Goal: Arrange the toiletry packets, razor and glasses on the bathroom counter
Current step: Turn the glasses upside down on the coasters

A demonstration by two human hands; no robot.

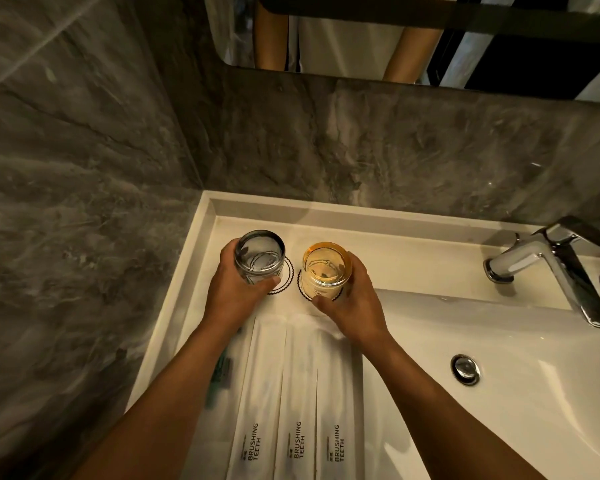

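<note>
My left hand (238,287) grips a clear grey glass (260,256) over a round scalloped coaster (286,277) at the back of the white counter (413,261). Beside it, my right hand (357,299) grips an amber glass (326,270) on or just above a second coaster (303,292). Whether the glasses touch the coasters I cannot tell. Three long white packets marked BRUSHING TEETH (297,403) lie side by side in front of the glasses. A packet with a green item (220,372), perhaps the razor, lies at the left, partly under my left forearm.
The sink basin (499,393) with its drain plug (465,368) opens to the right of the packets. A chrome tap (548,265) stands at the back right. Grey marble walls close the left and back, and a mirror (361,36) hangs above.
</note>
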